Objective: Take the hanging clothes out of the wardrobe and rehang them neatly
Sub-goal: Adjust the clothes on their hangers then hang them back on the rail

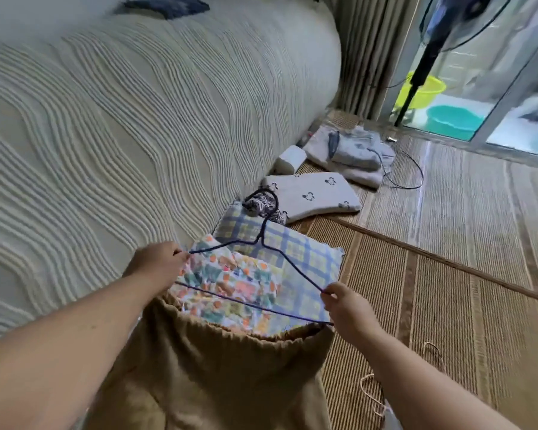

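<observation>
Bed (pixel 112 144): far left we have the cream cover with its wavy raised ribs, filling that whole side.
Left hand (pixel 159 259): fingers curled in, and we see it pinching the left tip of the hanger.
Hanger (pixel 249 302): thin blue wire, held out level between both hands over the floor beside the bed, with its hook pointing away from us.
Trousers (pixel 215 373): brown, with the elastic waistband gaping right under the hanger's bottom bar and the legs dropping towards us. We can't tell if the band is caught on the wire.
Patterned cloth (pixel 230 287): a bright orange-and-green print, showing through the hanger frame.
Checked pillow (pixel 295 252): blue and yellow plaid, lying on the floor against the bed, beyond the cloth.
Right hand (pixel 345 308): thumb and fingers nipped onto the hanger's right tip.
Printed pillow (pixel 317 193): white with small dark motifs, further along the bed.
Folded pile (pixel 351 153): pale clothes stacked past that pillow.
Mat (pixel 432 305): woven straw covers the floor on our right.
Fan stand (pixel 416 82): a dark pole by the glass door, with a yellow-green basin (pixel 429 91) and a teal basin (pixel 454 121) behind it.
</observation>
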Available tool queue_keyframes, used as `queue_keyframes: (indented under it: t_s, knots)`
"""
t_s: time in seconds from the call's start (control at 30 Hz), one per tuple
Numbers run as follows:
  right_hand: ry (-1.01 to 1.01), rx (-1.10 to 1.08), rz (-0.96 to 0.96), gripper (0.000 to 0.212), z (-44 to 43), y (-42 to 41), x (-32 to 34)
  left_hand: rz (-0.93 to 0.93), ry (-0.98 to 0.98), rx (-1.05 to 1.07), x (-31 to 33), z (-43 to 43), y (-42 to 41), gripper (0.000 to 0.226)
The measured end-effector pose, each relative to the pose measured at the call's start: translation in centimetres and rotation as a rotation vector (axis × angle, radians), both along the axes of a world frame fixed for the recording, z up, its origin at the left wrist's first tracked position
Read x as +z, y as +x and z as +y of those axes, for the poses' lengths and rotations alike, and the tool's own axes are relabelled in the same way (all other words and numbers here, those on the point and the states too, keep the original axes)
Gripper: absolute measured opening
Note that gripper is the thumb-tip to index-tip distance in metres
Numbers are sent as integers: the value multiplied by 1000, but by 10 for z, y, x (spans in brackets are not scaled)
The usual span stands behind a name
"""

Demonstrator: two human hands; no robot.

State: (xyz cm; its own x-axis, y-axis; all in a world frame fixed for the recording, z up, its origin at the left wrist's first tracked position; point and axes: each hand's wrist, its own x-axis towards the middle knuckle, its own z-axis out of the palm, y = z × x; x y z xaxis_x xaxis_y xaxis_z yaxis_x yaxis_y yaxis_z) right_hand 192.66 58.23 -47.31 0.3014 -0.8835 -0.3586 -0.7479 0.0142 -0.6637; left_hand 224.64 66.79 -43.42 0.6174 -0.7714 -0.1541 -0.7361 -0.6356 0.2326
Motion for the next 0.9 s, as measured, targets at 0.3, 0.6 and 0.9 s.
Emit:
queue_keyframes:
  t_s: [0.3, 0.6, 0.9]
  knots:
    - [-52, -25, 223, 25, -65, 67, -124, -3, 83, -19, -151, -82, 56, 38]
    - [83, 334, 395, 124, -46, 83, -191, -110, 335, -504, -204, -52, 31, 99]
    - [-202, 206, 436, 111, -23, 43, -132, -17, 434, -601, -167, -61, -39, 94]
